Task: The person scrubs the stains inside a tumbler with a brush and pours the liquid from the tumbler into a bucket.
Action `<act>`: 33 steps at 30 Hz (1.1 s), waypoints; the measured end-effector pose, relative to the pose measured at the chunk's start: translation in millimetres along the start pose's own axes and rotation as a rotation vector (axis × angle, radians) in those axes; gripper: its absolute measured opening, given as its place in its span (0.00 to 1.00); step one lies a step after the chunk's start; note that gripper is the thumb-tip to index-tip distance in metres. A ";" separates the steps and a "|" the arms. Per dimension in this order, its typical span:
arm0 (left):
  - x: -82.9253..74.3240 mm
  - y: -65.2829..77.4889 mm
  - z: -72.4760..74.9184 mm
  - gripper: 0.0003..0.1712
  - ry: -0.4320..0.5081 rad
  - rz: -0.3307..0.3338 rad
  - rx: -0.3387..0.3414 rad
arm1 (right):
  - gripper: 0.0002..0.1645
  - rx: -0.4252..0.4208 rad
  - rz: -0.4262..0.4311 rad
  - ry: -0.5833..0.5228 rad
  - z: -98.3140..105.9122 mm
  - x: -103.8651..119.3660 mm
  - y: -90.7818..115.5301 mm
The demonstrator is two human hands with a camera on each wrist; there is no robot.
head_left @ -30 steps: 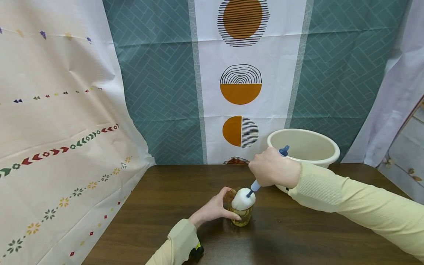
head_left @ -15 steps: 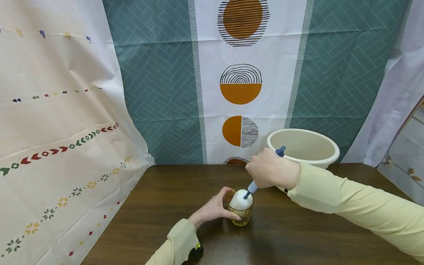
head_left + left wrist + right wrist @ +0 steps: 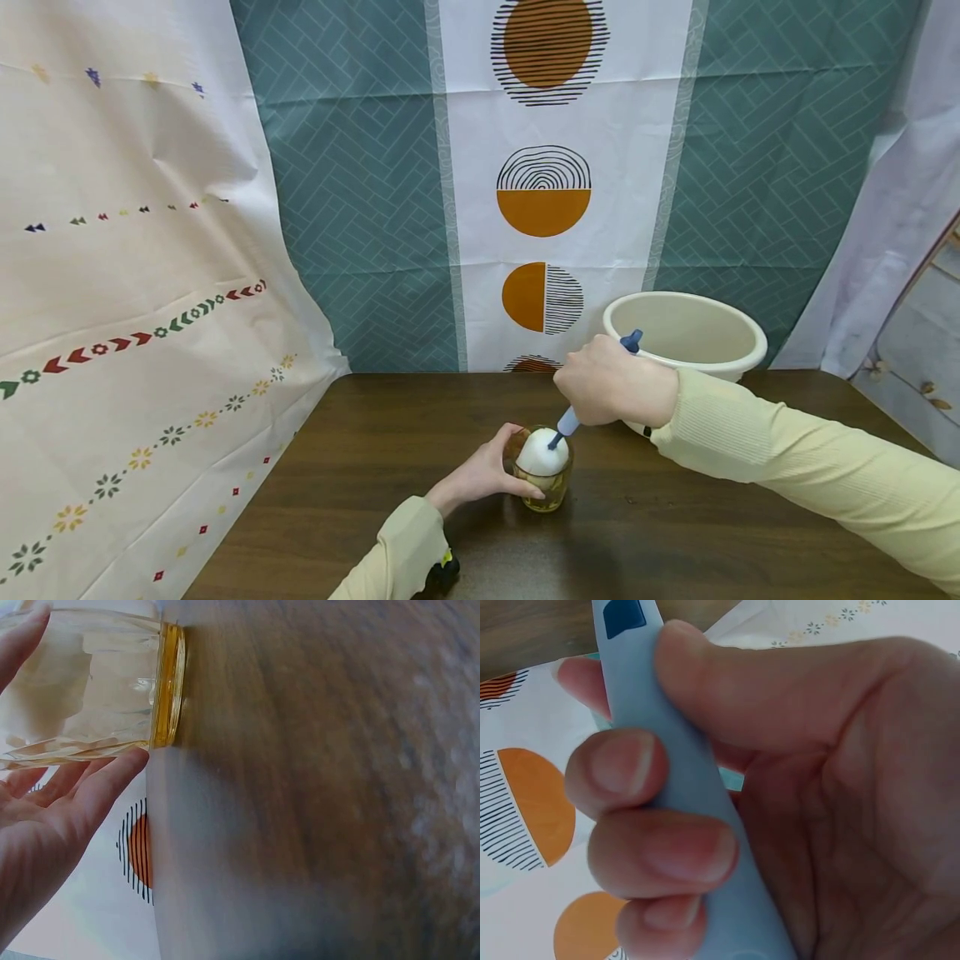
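The right hand has its fingers closed firmly round the pale blue handle of a brush; the right wrist view shows 3 fingertips wrapped over the front and the thumb laid along it. The left hand is spread to the width of a glass and holds it, thumb on 1 side, fingers on the other. The glass is amber, see-through and upright on the brown table. The brush slants down to the left, its white head inside the glass, the top bulging above the near rim. Pale yellow sleeves cover the arms. Beyond the right hand, at the back, is a white tub. Behind hangs a teal and white cloth with 4 round designs; a cream cloth hangs at the left.
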State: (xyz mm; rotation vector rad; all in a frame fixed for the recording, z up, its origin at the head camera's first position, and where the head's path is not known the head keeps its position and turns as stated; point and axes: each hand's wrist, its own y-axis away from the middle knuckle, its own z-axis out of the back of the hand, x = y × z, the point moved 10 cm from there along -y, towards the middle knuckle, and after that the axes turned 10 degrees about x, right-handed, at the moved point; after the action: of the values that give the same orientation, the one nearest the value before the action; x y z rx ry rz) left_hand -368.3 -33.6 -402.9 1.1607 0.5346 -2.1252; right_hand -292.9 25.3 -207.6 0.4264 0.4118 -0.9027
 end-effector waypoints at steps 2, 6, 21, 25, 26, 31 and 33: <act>0.3 -0.3 -0.1 0.41 0.005 0.000 0.001 | 0.11 -0.004 0.003 -0.003 0.2 -0.4 -0.1; 1.0 -1.0 -0.2 0.41 0.017 0.000 0.005 | 0.11 -0.021 0.006 -0.013 0.7 -2.5 -0.6; -0.5 0.5 -0.4 0.39 0.016 0.002 0.004 | 0.13 -0.067 -0.009 -0.070 -4.3 -13.0 -0.2; -0.7 0.8 -0.4 0.39 0.018 -0.002 0.003 | 0.13 -0.063 -0.011 -0.082 -5.9 -15.2 -0.2; -0.6 0.8 -0.4 0.39 0.018 -0.002 0.002 | 0.13 -0.066 -0.010 -0.081 -6.1 -15.5 0.0; -0.1 0.3 -0.5 0.40 0.020 0.001 0.003 | 0.14 -0.075 -0.014 -0.071 -9.1 -17.8 0.1; 0.2 0.0 -0.3 0.40 0.020 0.006 0.002 | 0.14 -0.069 -0.020 -0.073 -11.3 -19.4 0.0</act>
State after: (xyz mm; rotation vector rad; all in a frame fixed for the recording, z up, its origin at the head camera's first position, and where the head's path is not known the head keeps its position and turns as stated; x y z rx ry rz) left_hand -368.2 -33.5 -403.3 1.1841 0.5375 -2.1121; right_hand -305.5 43.9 -207.2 0.3262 0.3800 -0.9184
